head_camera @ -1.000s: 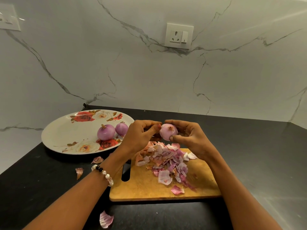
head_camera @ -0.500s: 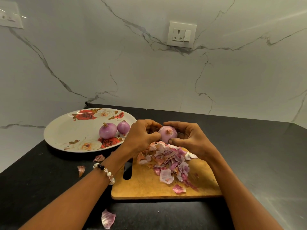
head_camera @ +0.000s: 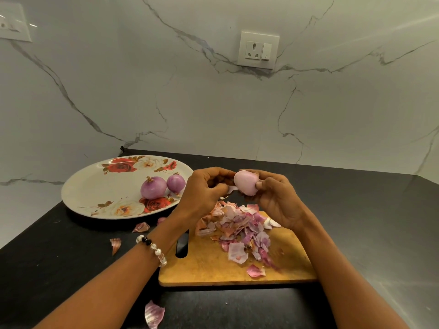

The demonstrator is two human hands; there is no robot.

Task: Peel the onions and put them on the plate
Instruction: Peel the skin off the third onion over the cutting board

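White marble-patterned wall [head_camera: 213, 103] with grey veins backs a black bench [head_camera: 356, 222]; a white socket with a switch [head_camera: 259, 49] is set in the wall, and part of a second wall plate [head_camera: 14, 24] shows at upper left. No writing can be read anywhere. On the bench at left lies an oval plate [head_camera: 90, 186] printed with red and white roses; it holds two peeled purple onions, a larger one [head_camera: 153, 187] and a smaller one [head_camera: 175, 183], touching side by side. Just right of the plate lies a wooden cutting board [head_camera: 213, 269] with a handle slot, bearing a heap of onion skins [head_camera: 237, 229]. Loose skin pieces [head_camera: 115, 244] lie on the bench around it. Above the heap, the right hand [head_camera: 278, 198] holds a pale pink onion [head_camera: 245, 182], fingers and thumb curled round it. The left hand [head_camera: 204, 188], a beaded bracelet [head_camera: 152, 250] at its wrist, has a pinching grip on a flap of skin [head_camera: 231, 189] at the onion's side.
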